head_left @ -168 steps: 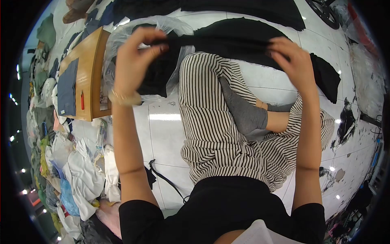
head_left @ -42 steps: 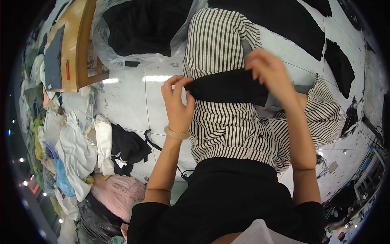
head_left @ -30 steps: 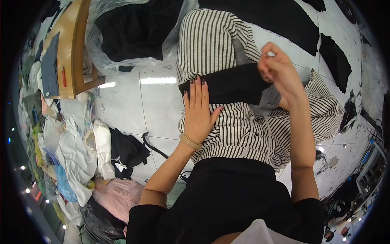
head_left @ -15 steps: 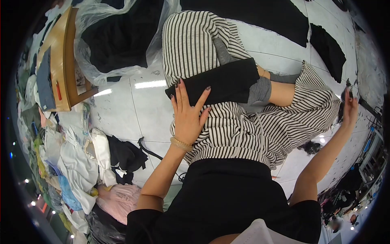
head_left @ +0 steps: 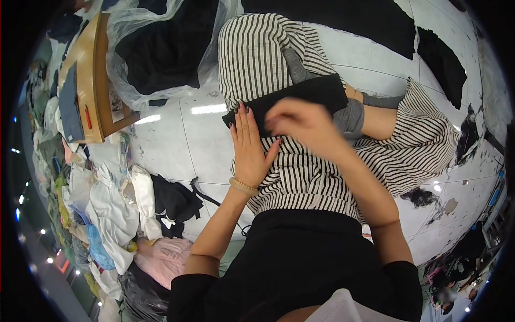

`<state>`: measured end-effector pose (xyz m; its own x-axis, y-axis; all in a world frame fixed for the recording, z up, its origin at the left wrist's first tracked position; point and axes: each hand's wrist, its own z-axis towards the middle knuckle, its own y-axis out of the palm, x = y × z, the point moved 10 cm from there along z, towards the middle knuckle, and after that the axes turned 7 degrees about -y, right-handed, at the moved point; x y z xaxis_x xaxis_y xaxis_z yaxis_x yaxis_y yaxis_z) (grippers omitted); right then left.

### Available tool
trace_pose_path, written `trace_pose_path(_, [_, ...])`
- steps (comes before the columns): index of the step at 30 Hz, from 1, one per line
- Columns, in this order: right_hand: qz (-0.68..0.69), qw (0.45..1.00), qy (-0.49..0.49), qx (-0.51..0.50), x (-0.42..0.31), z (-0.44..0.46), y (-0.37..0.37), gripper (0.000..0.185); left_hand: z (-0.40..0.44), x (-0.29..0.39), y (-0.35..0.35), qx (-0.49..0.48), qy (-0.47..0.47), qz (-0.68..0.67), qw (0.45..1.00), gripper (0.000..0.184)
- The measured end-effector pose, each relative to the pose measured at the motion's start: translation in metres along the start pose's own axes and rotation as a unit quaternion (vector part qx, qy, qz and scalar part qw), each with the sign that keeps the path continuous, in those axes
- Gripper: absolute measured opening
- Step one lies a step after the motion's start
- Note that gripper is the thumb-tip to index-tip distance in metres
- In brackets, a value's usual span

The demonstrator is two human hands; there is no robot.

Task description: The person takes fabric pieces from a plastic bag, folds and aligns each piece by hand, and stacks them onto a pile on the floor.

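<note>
A folded piece of black cloth (head_left: pixel 324 94) lies across my lap, over the striped trousers (head_left: pixel 252 53). My left hand (head_left: pixel 248 153) rests flat on the cloth's left end, fingers stretched out and the thumb spread to the side. Over the middle of the same cloth is my right hand (head_left: pixel 306 127), its fingers bent and smeared by motion. Whether it touches the cloth or holds anything I cannot make out.
Beyond my knees a clear plastic bag (head_left: pixel 115 75) holds black fabric, beside a wooden stool (head_left: pixel 99 64) with a red pen (head_left: pixel 88 116). More black fabric (head_left: pixel 343 21) lies on the tiled floor. Heaped garments (head_left: pixel 110 209) line the left; black scraps (head_left: pixel 421 197) lie to the right.
My right hand has swung in from the far right, near the floor, to above the black cloth. My left hand stays on the cloth, its fingers closer together. The view has shifted slightly.
</note>
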<state>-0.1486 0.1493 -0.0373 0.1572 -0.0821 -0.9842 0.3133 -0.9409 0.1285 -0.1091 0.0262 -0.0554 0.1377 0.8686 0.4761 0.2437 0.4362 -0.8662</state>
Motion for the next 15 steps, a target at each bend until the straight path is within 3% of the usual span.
trace_pose_path(1, [-0.03,0.996,0.034,-0.078,0.01,0.009,0.025,0.015,-0.001,-0.001,0.001,-0.003,-0.001,0.004,1.0,0.088])
trace_pose_path(3, [-0.179,0.98,0.08,-0.042,0.031,0.009,-0.018,0.017,-0.001,-0.002,0.002,-0.014,-0.014,0.023,1.0,0.089])
trace_pose_path(4, [-0.086,0.988,0.121,0.04,0.053,-0.001,-0.058,0.018,0.0,-0.002,0.002,-0.012,-0.011,0.018,1.0,0.09])
trace_pose_path(5, [-0.09,0.977,0.148,0.122,0.05,-0.018,-0.1,0.017,0.0,-0.004,0.002,-0.009,-0.014,0.012,1.0,0.09])
trace_pose_path(6, [-0.346,0.909,0.098,0.21,0.017,-0.033,-0.149,0.017,-0.001,-0.006,0.004,-0.009,-0.021,0.008,1.0,0.09])
trace_pose_path(7, [-0.499,0.831,0.018,0.245,0.01,-0.052,-0.2,0.018,-0.001,-0.006,0.002,0.0,-0.017,0.007,1.0,0.091])
trace_pose_path(9, [-0.488,0.795,0.272,0.237,0.021,-0.083,-0.257,0.02,0.007,-0.003,0.001,0.015,-0.001,0.001,1.0,0.091])
trace_pose_path(10, [-0.49,0.793,0.273,0.237,0.016,-0.082,-0.256,0.02,0.006,-0.003,0.002,0.009,-0.002,0.002,1.0,0.091])
trace_pose_path(11, [-0.339,0.895,0.182,0.226,0.014,-0.071,-0.234,0.021,0.002,-0.004,0.003,-0.003,-0.004,0.005,1.0,0.091])
trace_pose_path(12, [-0.175,0.959,0.079,0.209,0.004,-0.057,-0.209,0.022,0.002,-0.004,0.003,-0.007,-0.005,0.0,1.0,0.091])
trace_pose_path(14, [0.116,0.985,0.045,0.121,-0.009,-0.024,-0.115,0.021,0.002,-0.004,0.003,-0.009,-0.007,0.004,1.0,0.092])
trace_pose_path(15, [0.212,0.976,0.047,0.003,-0.007,-0.011,-0.067,0.022,0.002,-0.005,0.004,-0.009,-0.011,0.008,1.0,0.092])
